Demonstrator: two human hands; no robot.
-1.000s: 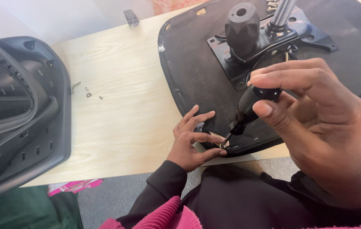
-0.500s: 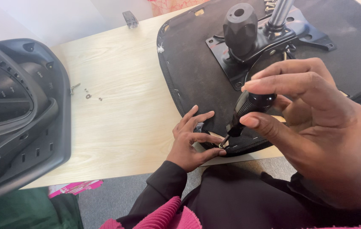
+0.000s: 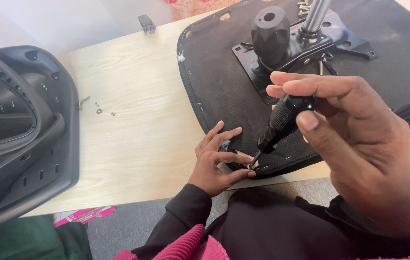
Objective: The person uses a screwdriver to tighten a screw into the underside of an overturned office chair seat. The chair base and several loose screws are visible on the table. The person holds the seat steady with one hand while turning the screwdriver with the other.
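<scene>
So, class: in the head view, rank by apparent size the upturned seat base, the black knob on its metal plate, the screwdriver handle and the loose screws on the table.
Seat base
Knob
Screwdriver handle, nearer the camera, so its rank against the knob is unsure
Loose screws
</scene>
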